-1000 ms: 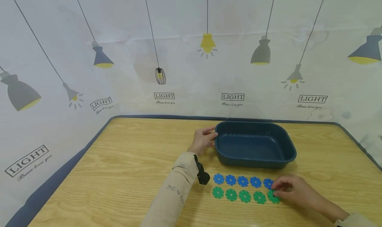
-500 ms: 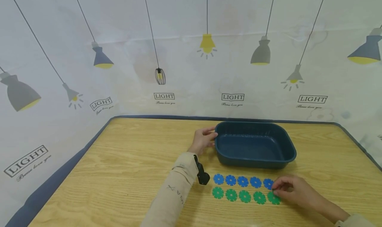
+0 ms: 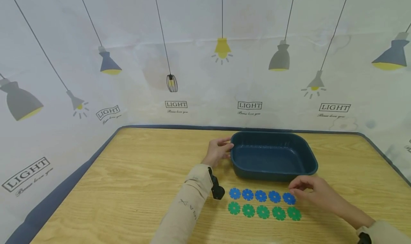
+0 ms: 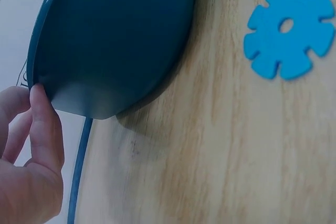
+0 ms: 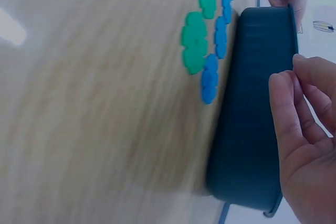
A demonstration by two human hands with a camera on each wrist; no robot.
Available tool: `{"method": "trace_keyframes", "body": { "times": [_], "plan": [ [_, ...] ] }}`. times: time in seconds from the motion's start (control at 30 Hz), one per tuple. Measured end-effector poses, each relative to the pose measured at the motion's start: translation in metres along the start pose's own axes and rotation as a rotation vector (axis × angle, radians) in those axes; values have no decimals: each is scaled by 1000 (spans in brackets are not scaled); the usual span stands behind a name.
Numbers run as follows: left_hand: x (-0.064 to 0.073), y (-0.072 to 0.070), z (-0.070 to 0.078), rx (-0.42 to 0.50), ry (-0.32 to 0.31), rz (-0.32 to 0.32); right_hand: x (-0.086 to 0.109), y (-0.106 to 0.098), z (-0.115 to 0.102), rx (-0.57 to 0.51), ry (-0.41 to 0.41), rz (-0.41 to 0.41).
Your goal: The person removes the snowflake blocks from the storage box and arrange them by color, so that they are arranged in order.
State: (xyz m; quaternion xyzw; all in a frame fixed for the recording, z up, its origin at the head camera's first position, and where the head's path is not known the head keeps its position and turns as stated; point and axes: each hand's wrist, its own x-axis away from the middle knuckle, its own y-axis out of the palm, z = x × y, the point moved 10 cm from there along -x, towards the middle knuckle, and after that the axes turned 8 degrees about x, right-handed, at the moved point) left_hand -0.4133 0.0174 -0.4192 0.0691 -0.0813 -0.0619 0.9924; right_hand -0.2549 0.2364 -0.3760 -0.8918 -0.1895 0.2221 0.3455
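A dark blue rectangular basin [image 3: 268, 160] with rounded corners stands at the back of the wooden table. My left hand [image 3: 218, 152] pinches its left rim, and the left wrist view has the thumb [image 4: 44, 124] right at the edge. Below the basin lie two rows of flat, notched flower-shaped discs, blue discs [image 3: 261, 196] behind and green discs [image 3: 263, 212] in front. My right hand [image 3: 316, 194] hovers beside the last blue disc, near the basin's front right corner. Its fingers are loosely bent with nothing seen between them; in the right wrist view they overlap the basin [image 5: 249, 103].
The wooden tabletop [image 3: 128, 187] stretches left of the discs. A pale cloth backdrop [image 3: 199, 76] printed with hanging lamps rises behind and at the sides. Black wrist cameras sit at both sleeves, one black camera [image 3: 217, 191] close to the leftmost discs.
My right hand has lifted off the rightmost green disc and moved up towards the basin. The last green disc now shows whole. My left hand has stayed at the rim.
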Motion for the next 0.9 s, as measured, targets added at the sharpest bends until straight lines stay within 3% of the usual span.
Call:
{"method": "trace_keyframes", "body": {
  "times": [0.43,0.7,0.8,0.9],
  "plan": [
    [-3,2,-10,101,-68,-41,-26,-2,-18,2,7,1],
    [1,0,-5,76,-86,-109,-47,-7,-29,39,2,27],
    [-1,-3,-3,65,-111,-101,-59,-9,-31,65,-7,37],
    [-4,-7,5,36,-82,-81,-73,-10,-31,93,6,52]
  ]
}}
